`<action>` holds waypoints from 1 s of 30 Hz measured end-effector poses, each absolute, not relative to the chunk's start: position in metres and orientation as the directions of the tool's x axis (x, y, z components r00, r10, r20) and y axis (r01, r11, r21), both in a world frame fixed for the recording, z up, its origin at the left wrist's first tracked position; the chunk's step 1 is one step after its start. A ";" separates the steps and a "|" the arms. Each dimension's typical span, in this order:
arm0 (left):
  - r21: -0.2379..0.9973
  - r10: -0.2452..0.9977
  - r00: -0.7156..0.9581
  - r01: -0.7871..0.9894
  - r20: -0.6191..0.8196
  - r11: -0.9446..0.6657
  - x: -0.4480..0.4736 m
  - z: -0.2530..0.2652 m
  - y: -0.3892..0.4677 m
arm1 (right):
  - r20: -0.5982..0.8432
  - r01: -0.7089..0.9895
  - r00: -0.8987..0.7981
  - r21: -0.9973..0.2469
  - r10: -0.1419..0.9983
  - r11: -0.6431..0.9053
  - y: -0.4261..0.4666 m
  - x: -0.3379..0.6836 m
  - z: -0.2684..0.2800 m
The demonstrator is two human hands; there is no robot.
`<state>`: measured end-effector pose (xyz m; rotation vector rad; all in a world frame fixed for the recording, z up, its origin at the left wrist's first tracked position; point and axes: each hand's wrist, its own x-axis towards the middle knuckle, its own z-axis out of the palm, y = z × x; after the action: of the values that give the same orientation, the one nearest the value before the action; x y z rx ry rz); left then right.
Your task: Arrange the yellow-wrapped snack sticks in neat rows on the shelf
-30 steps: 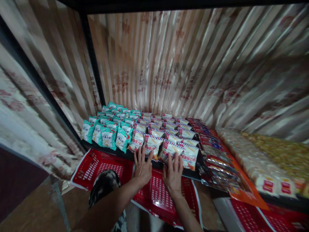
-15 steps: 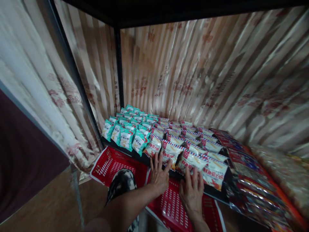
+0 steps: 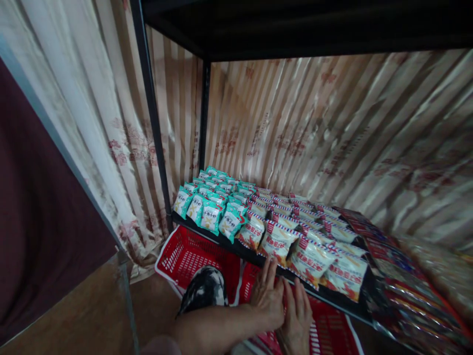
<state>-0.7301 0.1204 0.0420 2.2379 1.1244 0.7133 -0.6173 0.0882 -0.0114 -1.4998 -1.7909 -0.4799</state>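
My left hand (image 3: 268,298) is open at the shelf's front edge, its fingertips by the bottom of a white snack bag (image 3: 276,241) with red lettering and a striped top. Close beside it, overlapping in view, is my right hand (image 3: 298,315), its fingers stretched toward the edge below another white snack bag (image 3: 310,261). Neither hand holds anything. Rows of these white bags stand upright on the black shelf (image 3: 199,230). To their left are rows of teal snack bags (image 3: 211,217).
Red plastic baskets (image 3: 192,259) sit below the shelf, with my patterned knee (image 3: 206,291) over them. Dark shiny packets (image 3: 410,291) lie at the right. A black post (image 3: 153,108), an upper shelf (image 3: 295,29) and a printed curtain (image 3: 273,118) bound the space.
Both hands have drawn back from the white bags' fronts and come together, the left moving right. The camera view has shifted, so the shelf appears farther right.
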 end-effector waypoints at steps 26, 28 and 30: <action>0.665 0.792 0.600 0.546 0.114 -0.509 -0.865 0.015 0.041 | 0.606 0.903 -0.004 -0.339 0.796 0.263 0.010 -0.738 -0.056; 0.663 0.811 0.569 0.557 0.134 -0.500 -0.882 0.020 0.042 | 0.582 0.875 0.015 -0.401 0.813 0.271 0.016 -0.754 -0.054; 0.683 0.824 0.546 0.545 0.150 -0.486 -0.898 0.026 0.048 | 0.566 0.846 0.011 -0.444 0.824 0.294 0.026 -0.770 -0.046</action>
<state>-0.8978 0.0476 0.0259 2.2059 1.1001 0.6321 -0.7704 0.0262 -0.0463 -1.5093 -1.7863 -0.0359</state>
